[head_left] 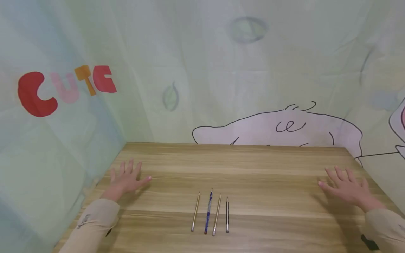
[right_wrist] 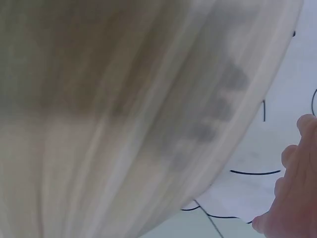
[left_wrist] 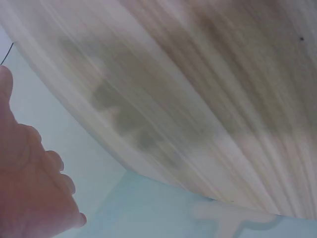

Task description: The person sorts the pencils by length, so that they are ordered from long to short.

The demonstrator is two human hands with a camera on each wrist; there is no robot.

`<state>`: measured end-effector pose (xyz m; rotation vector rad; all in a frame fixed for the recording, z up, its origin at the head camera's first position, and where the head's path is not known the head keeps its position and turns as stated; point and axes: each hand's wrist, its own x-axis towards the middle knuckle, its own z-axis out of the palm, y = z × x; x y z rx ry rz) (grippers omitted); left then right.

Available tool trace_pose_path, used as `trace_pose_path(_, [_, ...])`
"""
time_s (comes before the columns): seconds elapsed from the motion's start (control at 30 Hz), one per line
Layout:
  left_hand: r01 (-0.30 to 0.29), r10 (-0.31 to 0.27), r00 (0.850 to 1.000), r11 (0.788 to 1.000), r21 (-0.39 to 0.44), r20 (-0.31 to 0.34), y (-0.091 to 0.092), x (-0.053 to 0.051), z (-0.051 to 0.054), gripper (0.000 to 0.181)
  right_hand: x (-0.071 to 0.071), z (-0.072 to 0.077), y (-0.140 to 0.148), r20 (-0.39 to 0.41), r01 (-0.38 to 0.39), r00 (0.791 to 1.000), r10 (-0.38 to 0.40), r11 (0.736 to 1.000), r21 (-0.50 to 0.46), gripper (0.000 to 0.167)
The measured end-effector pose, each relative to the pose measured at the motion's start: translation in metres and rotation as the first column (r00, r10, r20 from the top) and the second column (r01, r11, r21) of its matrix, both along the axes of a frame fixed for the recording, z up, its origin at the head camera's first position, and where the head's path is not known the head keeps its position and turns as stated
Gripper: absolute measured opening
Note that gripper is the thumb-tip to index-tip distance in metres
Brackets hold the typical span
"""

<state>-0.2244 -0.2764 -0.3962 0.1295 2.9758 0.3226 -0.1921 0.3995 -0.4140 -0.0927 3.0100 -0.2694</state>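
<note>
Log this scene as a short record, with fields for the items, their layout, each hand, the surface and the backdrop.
Items, left to right: gold pencil, blue patterned pencil, second gold pencil, black pencil
Layout: side by side, apart, tips toward the backdrop
Left hand: fingers spread, holding nothing
Right hand: fingers spread, holding nothing
Surface: wood-grain table
Backdrop: pale green, CUTE lettering at left
</note>
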Motion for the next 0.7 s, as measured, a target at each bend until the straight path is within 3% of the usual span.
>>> trace_pose_path(0.27, [0.053,-0.053,0.998,0.999,-0.004,-0.04,0.011,-0.004,0.006,0.09,-0.004,0.013,-0.018,-0.046,-0.048,0.998,0.048,0.999,0.016,0.08])
trace_pose_path(0.7, [0.14,-0.144,0.983,0.989,-0.039,-0.116,0.058,-0.007,0.006,0.084,-0.005,0.03,-0.075,-0.113,-0.155,0.981,0.158,0.987,0.038,0.081])
